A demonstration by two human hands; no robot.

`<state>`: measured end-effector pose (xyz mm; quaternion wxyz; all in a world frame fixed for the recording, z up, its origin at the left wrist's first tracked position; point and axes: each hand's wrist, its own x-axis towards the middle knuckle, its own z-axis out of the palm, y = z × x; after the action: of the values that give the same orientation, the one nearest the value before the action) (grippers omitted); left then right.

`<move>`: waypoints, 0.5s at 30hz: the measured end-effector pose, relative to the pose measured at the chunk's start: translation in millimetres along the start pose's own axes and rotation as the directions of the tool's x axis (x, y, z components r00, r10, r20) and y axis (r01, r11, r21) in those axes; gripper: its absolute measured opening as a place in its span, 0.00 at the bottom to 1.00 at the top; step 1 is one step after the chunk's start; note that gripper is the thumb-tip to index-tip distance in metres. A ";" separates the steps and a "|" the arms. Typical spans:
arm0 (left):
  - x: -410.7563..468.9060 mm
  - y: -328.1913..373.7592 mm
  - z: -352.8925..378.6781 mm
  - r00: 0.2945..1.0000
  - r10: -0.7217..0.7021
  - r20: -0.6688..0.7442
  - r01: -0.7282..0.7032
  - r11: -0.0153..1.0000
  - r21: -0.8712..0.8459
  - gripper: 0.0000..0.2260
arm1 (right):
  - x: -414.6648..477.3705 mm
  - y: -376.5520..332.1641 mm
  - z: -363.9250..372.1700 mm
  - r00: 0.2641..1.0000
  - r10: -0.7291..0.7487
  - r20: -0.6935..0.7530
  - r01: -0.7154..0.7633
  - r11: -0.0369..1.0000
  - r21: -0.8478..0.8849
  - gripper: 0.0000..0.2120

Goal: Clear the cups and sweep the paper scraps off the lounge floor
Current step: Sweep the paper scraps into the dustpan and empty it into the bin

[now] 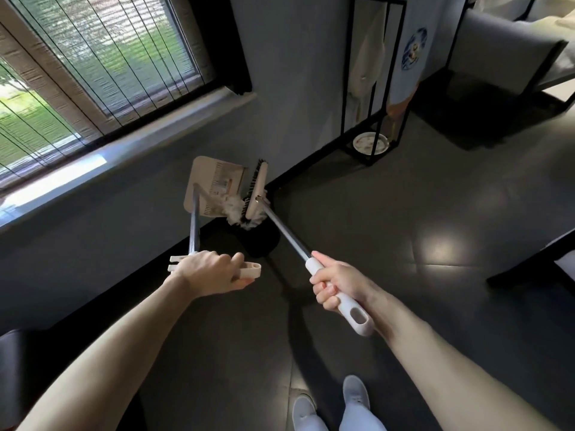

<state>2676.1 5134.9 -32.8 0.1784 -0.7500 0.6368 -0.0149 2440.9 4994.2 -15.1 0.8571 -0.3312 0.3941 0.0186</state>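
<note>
Left hand (211,269) grips dustpan (213,178), right hand (334,286) grips broom (257,194); brush scraps (233,208) gently (over the bin (261,244)) to avoid spills.

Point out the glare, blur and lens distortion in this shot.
Head view: the window is bright against a dim room; a soft glare patch sits on the dark floor; the wide-angle lens bows the windowsill; the paper scraps by the broom head look slightly blurred.

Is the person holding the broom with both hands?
No, only the right hand grips the broom; the left hand holds the dustpan by its handle.
</note>
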 end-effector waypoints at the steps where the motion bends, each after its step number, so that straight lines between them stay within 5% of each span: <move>1: -0.7 -1.4 -2.9 1.000 -0.006 -0.001 0.006 1.000 -0.008 0.24 | -0.3 0.9 2.7 1.000 0.003 -0.004 -0.003 1.000 0.002 0.33; 15: 1.1 15.2 -17.3 1.000 -0.014 -0.014 0.013 0.997 -0.079 0.23 | -12.2 2.8 11.2 0.993 -0.078 -0.085 0.070 0.993 -0.093 0.34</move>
<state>2657.5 5127.6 -21.2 0.1438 -0.7607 0.6330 0.0038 2439.1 5005.7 -2.9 0.8232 -0.3841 0.4180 -0.0102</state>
